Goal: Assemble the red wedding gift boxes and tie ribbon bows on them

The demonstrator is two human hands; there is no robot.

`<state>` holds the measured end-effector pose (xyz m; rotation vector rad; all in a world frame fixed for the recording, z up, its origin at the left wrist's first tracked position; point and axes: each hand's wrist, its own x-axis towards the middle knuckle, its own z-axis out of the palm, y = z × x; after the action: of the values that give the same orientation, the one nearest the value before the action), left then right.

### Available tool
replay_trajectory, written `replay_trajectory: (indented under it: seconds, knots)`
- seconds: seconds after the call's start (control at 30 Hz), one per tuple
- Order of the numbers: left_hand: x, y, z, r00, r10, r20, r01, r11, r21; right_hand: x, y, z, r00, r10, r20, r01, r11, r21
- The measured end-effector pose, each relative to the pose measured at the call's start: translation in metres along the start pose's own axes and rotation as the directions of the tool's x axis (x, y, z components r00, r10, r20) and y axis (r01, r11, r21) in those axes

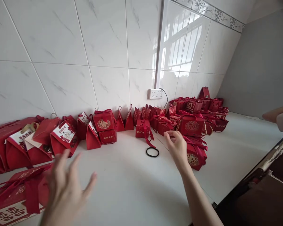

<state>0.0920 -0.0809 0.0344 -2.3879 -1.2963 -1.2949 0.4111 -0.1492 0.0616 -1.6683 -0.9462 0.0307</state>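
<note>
My left hand [66, 188] hovers low at the front left, fingers spread and blurred, holding nothing, just right of a flat red gift bag [16, 197]. My right hand [176, 147] reaches out over the white counter [132, 185] with fingers loosely curled, beside a red gift box with a gold emblem [195, 157] and its ribbons. Nothing shows in its grasp. A black hair tie [152, 152] lies on the counter between the hands, left of my right hand. A small red box with a trailing ribbon [142, 128] stands just behind it.
Many red gift boxes and bags line the tiled wall, from the left pile [37, 138] to the right heap [198, 113]. A white wall socket [155, 93] has a cable plugged in. Another person's arm [277, 114] enters at the right edge. The counter's edge [250, 171] drops off at right.
</note>
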Motion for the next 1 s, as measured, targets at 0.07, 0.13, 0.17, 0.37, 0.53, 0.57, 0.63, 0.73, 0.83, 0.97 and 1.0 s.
replay_trajectory:
  seconds: [0.07, 0.13, 0.17, 0.37, 0.53, 0.57, 0.63, 0.73, 0.83, 0.97, 1.0]
  knots:
    - [-0.005, 0.012, 0.017, 0.984, 0.179, 0.019, -0.179, 0.984, 0.021, -0.009, 0.009, -0.016, 0.982, -0.081, -0.17, 0.04, 0.972, -0.232]
    - [-0.017, 0.016, 0.033, 0.956, 0.279, 0.09, -0.276, 0.96, -0.037, -0.016, 0.02, -0.029, 0.957, -0.137, -0.256, -0.005, 0.874, -0.486]
    - [-0.023, 0.015, 0.04, 0.943, 0.3, 0.142, -0.291, 0.953, -0.081, -0.018, 0.025, -0.035, 0.956, -0.113, -0.271, -0.064, 0.82, -0.569]
    - [-0.034, 0.004, 0.043, 0.939, 0.229, 0.255, -0.179, 0.962, -0.205, -0.015, 0.048, -0.053, 0.937, 0.247, -0.245, -0.348, 0.692, -0.632]
    - [-0.028, 0.006, 0.035, 0.95, 0.167, 0.264, -0.109, 0.97, -0.219, -0.03, 0.027, -0.061, 0.96, 0.139, -0.244, -0.261, 0.761, -0.593]
    - [-0.029, 0.007, 0.034, 0.946, 0.172, 0.274, -0.11, 0.968, -0.227, -0.035, 0.02, -0.061, 0.979, 0.055, -0.197, -0.163, 0.795, -0.584]
    - [-0.03, 0.009, 0.034, 0.94, 0.175, 0.293, -0.099, 0.961, -0.257, -0.044, 0.008, -0.055, 0.984, -0.179, -0.01, 0.148, 0.839, -0.524]
    - [-0.03, 0.011, 0.034, 0.938, 0.119, 0.325, -0.007, 0.946, -0.325, -0.057, -0.005, -0.029, 0.826, -0.457, 0.331, 0.543, 0.803, -0.246]
    - [-0.027, 0.01, 0.035, 0.944, 0.009, 0.33, 0.131, 0.907, -0.4, -0.078, -0.013, 0.007, 0.695, -0.503, 0.515, 0.607, 0.793, -0.044]
    - [-0.022, 0.008, 0.032, 0.93, -0.144, 0.339, 0.304, 0.82, -0.486, -0.1, -0.026, 0.032, 0.599, -0.453, 0.66, 0.613, 0.79, -0.014]
    - [-0.021, 0.008, 0.031, 0.921, -0.173, 0.349, 0.341, 0.79, -0.509, -0.099, -0.03, 0.033, 0.605, -0.442, 0.662, 0.594, 0.805, -0.006]
